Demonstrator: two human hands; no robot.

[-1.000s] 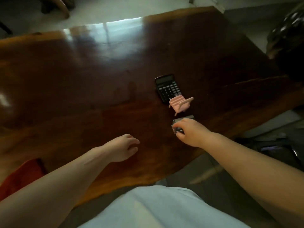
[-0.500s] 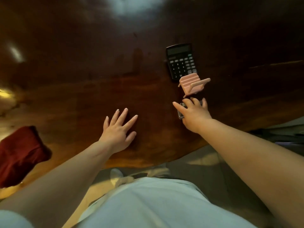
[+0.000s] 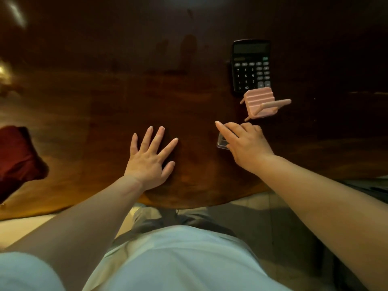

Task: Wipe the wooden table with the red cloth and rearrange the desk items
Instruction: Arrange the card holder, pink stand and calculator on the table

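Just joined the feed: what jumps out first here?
Two bare hands on the dark wooden table: the left hand spread flat at centre, the right hand covering a small clear plastic case. Beyond it stand a pink ridged holder and a black calculator; a red cloth lies far left.

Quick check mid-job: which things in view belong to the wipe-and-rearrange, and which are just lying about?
Job:
- red cloth, left edge, untouched
- wooden table
- calculator
- pink stand
- small clear item under the right hand
- left hand, flat on the table

Lying about:
- nothing else on the table
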